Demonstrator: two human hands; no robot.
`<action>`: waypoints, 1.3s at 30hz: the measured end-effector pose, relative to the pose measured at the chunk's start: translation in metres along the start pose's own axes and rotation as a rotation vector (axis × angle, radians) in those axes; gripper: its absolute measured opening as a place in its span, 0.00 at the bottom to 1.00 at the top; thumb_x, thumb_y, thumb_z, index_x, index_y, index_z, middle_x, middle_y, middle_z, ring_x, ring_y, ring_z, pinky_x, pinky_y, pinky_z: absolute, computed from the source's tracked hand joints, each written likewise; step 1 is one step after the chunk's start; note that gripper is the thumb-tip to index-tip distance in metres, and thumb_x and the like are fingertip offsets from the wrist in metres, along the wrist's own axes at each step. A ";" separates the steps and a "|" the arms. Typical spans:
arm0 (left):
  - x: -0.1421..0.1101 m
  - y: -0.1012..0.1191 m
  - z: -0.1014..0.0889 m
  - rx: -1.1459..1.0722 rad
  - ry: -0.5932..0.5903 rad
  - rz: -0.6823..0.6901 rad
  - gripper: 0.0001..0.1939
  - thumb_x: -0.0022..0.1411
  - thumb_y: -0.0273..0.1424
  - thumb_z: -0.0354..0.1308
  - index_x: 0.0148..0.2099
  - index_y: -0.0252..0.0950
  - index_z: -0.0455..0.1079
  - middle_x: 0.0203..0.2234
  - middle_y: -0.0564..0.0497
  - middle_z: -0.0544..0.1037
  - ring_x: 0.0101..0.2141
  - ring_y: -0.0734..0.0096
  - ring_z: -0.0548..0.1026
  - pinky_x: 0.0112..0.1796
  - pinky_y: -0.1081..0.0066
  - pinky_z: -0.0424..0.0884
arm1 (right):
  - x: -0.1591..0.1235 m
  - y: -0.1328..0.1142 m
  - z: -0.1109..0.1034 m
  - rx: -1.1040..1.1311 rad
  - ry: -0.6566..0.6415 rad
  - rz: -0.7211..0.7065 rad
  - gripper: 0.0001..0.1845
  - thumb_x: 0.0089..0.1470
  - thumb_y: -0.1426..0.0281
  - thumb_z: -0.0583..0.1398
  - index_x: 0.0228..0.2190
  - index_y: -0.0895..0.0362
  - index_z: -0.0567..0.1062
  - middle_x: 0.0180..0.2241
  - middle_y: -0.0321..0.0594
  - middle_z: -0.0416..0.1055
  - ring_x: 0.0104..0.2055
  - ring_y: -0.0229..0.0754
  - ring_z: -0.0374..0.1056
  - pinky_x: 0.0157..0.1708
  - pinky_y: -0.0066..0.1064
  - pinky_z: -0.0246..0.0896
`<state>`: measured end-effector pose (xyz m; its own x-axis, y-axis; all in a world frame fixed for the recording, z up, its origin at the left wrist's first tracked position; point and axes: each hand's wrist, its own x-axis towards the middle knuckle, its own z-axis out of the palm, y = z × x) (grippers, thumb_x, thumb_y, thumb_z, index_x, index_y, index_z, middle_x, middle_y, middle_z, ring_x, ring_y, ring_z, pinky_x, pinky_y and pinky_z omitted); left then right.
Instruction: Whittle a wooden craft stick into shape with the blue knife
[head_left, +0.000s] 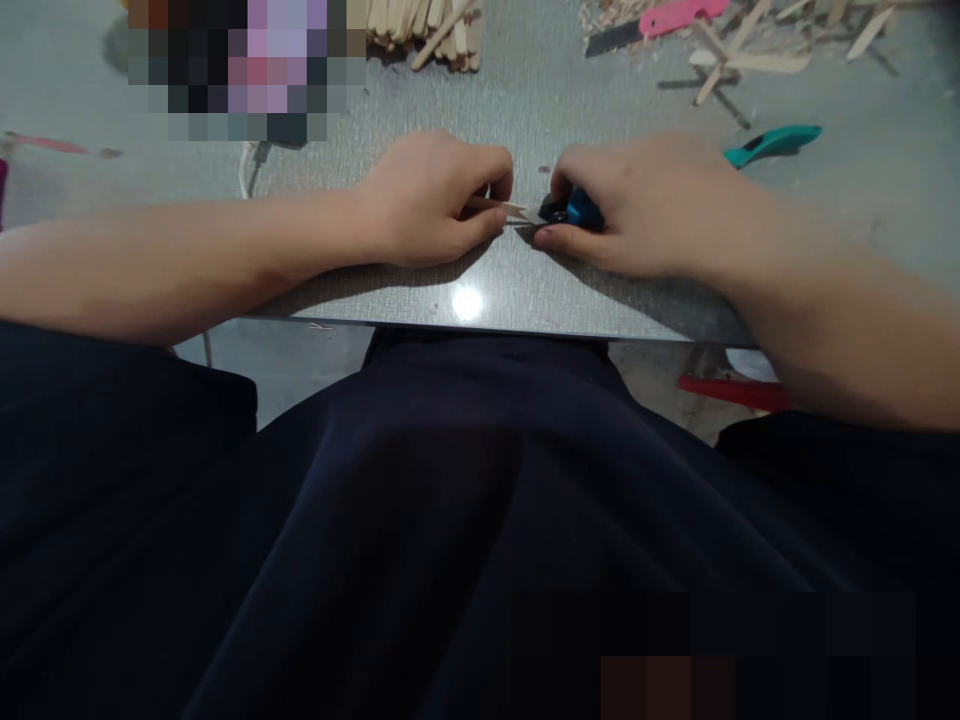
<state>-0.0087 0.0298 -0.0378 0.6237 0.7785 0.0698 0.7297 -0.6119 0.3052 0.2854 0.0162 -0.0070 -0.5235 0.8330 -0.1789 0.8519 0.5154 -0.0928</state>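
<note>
My left hand [427, 205] is closed near the front of the table, pinching a flat wooden craft stick [514, 209] between thumb and fingers. The stick's exposed end looks notched and points right. Facing it, my right hand [637, 205] wraps around a utility knife [583, 209] with a blue and black body. Its short blade [532, 216] meets the end of the stick, just above the tabletop. My right fingers and palm hide most of the knife's handle. Most of the stick is covered by my left fingers.
A heap of craft sticks [424, 28] lies at the back. Back right are a pink cutter [679, 16], wood shavings [611, 18] and crossed sticks [739, 62]. A teal cutter [780, 143] lies beyond my right wrist. A white cable [244, 170] is left; the table edge [480, 328] runs before my lap.
</note>
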 end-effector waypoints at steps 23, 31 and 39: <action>0.000 -0.009 0.008 0.009 0.043 0.031 0.25 0.82 0.57 0.51 0.59 0.53 0.85 0.34 0.49 0.86 0.42 0.45 0.79 0.47 0.46 0.73 | 0.002 0.001 -0.002 0.027 -0.018 0.001 0.48 0.76 0.22 0.53 0.68 0.42 0.86 0.44 0.55 0.86 0.49 0.72 0.81 0.45 0.57 0.65; -0.001 -0.006 0.006 0.043 0.021 0.015 0.27 0.80 0.56 0.51 0.60 0.54 0.87 0.38 0.47 0.90 0.43 0.42 0.81 0.47 0.45 0.74 | 0.003 0.004 0.000 0.014 -0.005 -0.054 0.42 0.80 0.26 0.53 0.70 0.39 0.84 0.45 0.52 0.88 0.48 0.69 0.80 0.44 0.54 0.66; -0.002 -0.002 0.000 0.011 0.006 0.030 0.22 0.81 0.53 0.53 0.58 0.53 0.85 0.35 0.48 0.87 0.44 0.42 0.81 0.46 0.45 0.75 | 0.001 0.000 -0.002 -0.066 -0.040 -0.034 0.41 0.81 0.30 0.52 0.69 0.43 0.82 0.48 0.55 0.88 0.48 0.71 0.81 0.43 0.55 0.63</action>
<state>-0.0114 0.0295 -0.0384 0.6437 0.7606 0.0845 0.7138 -0.6366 0.2919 0.2849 0.0176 -0.0056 -0.5500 0.8069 -0.2155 0.8302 0.5564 -0.0353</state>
